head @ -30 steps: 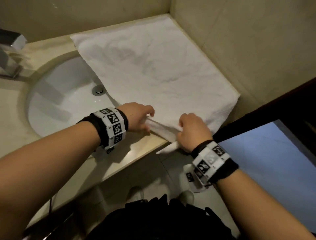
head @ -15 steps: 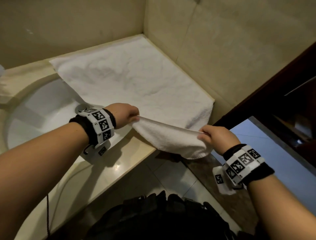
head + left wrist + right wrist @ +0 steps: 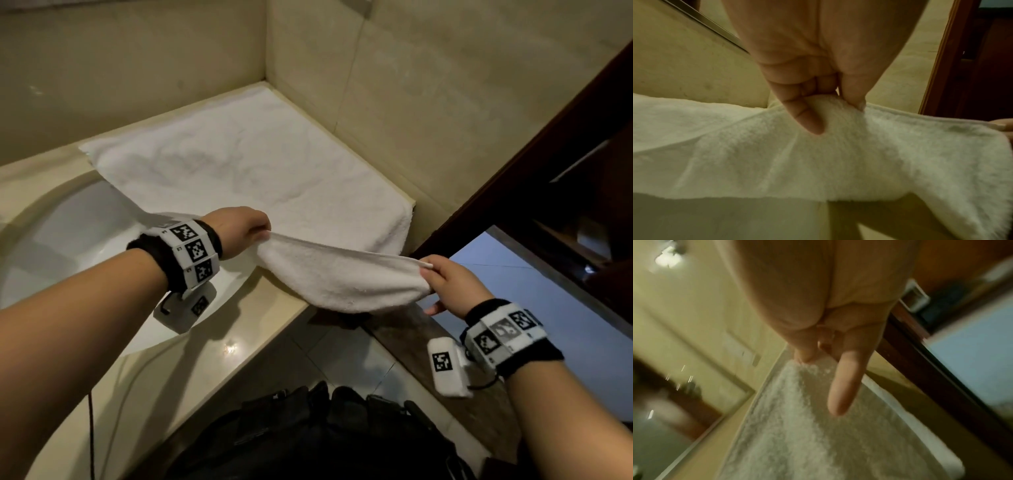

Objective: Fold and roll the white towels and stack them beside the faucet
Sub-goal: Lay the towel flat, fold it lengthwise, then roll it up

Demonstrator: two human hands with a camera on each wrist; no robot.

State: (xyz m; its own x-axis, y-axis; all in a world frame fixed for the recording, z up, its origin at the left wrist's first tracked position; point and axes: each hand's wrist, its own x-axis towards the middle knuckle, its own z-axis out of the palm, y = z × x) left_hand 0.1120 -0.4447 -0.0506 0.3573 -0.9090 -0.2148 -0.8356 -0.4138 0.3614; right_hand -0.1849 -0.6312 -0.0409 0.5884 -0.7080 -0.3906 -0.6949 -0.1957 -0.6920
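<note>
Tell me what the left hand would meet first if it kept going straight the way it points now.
The left hand pinches the towel's near edge and points toward the right wall. Going on, it would likely pass over the flat towel and meet that wall first, though depth is unclear.

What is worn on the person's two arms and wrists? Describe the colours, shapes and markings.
Both forearms are bare, with no sleeves. Each wrist carries a black band wrapped in white square tiles printed with black-and-white coded markers. Under each wrist hangs a small white box bearing one such marker.
</note>
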